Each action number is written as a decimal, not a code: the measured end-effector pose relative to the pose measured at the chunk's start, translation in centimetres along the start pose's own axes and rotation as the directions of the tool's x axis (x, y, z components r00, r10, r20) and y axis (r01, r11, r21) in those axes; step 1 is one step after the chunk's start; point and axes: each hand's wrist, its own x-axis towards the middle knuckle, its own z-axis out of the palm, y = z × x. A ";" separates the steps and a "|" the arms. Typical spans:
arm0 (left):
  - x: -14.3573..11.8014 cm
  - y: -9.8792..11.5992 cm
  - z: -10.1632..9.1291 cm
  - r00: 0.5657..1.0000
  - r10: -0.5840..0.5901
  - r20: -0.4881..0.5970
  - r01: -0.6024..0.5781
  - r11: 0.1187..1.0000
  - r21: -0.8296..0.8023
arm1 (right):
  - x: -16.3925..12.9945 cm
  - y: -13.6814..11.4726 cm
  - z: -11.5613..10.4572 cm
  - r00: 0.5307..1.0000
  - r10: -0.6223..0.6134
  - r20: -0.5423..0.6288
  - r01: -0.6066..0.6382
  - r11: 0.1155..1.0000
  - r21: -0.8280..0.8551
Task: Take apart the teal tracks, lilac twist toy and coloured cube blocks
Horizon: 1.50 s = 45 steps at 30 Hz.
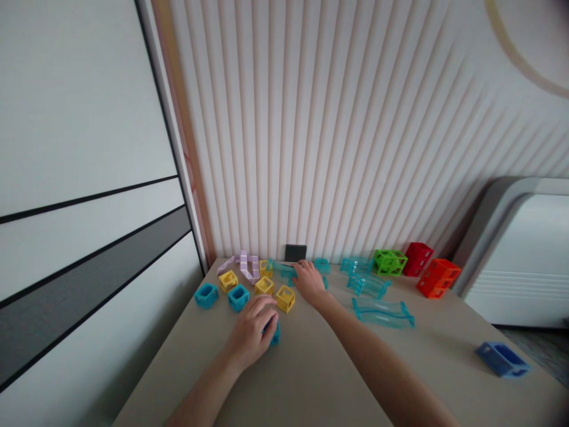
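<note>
My left hand point(251, 332) is closed over a blue cube block point(274, 335) on the beige table point(311, 379); only the block's right edge shows under the fingers. My right hand point(308, 281) reaches further back and rests palm down on a clear teal track piece point(284, 270), fingers spread. Yellow cube frames point(285, 298) point(264, 286) point(228, 280) lie between the two hands, with two blue cube frames point(238, 297) point(205, 295) to their left.
A lilac zigzag track point(243, 265) lies at the back left by the ribbed wall. Teal curved tracks point(383, 313) point(368, 284) lie right of my right arm. Green point(389, 261), red point(418, 258) and orange point(438, 277) frame blocks stand back right. A dark blue frame point(502, 359) lies near the right edge.
</note>
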 end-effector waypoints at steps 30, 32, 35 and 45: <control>0.3 -0.5 1.1 1.000 -0.028 0.004 0.028 0.997 -0.067 | -6.1 22.4 -8.0 0.969 0.138 0.207 -0.156 0.985 0.074; 0.3 -0.7 1.3 0.999 -0.037 -0.014 0.036 0.997 -0.068 | -6.1 22.5 -7.9 0.957 0.148 0.249 -0.171 0.983 0.073; 0.3 -1.0 1.5 0.999 -0.047 -0.025 0.045 0.997 -0.069 | -6.1 22.4 -7.4 0.944 0.166 0.286 -0.189 0.980 0.055; 0.4 -1.1 1.4 0.999 -0.046 -0.027 0.043 0.995 -0.088 | -5.9 22.2 -7.9 0.922 0.162 0.351 -0.163 0.986 -0.027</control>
